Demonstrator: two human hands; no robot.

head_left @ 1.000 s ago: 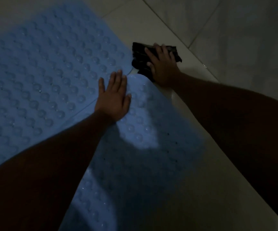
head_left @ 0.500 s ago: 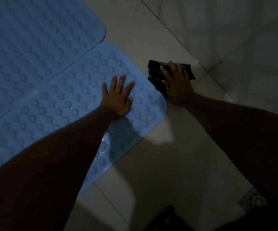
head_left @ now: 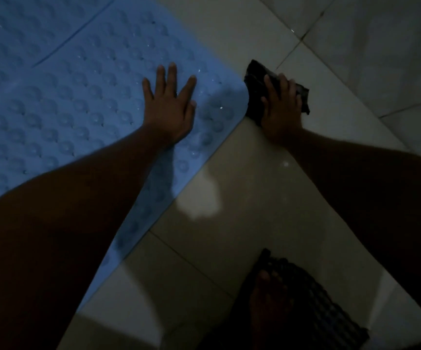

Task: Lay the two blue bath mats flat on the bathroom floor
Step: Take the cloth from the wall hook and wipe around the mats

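The left hand point(head_left: 170, 109) lay open and flat, fingers spread, on the near mat point(head_left: 83, 117). That mat lay flat on the floor point(head_left: 242, 178). The far mat point(head_left: 15, 29) lay flat right beside it. The right hand point(head_left: 281, 107) pressed down on a dark cloth point(head_left: 256, 79) just past the near mat's corner.
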